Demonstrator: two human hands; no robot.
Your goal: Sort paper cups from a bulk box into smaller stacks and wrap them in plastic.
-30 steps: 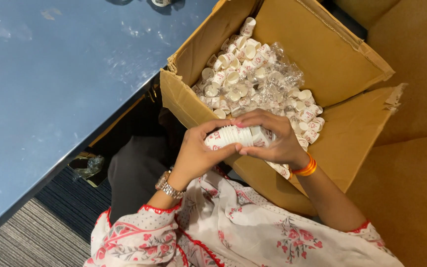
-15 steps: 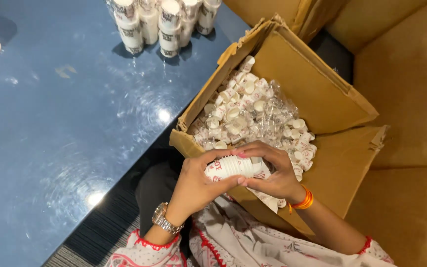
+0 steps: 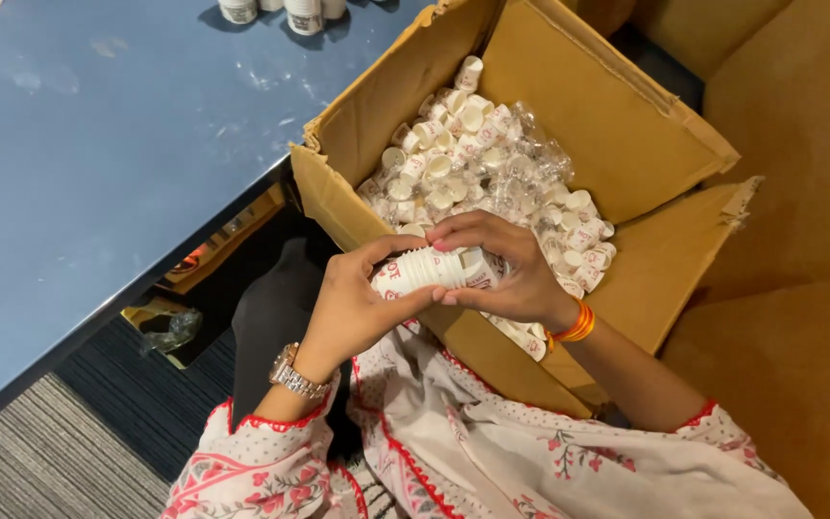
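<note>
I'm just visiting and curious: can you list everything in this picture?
Small bottle: one, white, held between both hands.
Cardboard box: one, brown, open, on the lap.
Small bottles in box: many, white, in clear wrap.
Table: one, blue, at left.
Bottles on table: a few, white, far edge.
Seat: tan, at right.
Left hand: wristwatch, grips bottle.
Right hand: orange bangle, grips bottle.

We see an open brown cardboard box (image 3: 626, 144) beside the blue table's (image 3: 98, 173) right edge, full of small white containers (image 3: 453, 163) in clear wrap. White labelled bottles (image 3: 280, 12) stand at the table's far edge.
</note>
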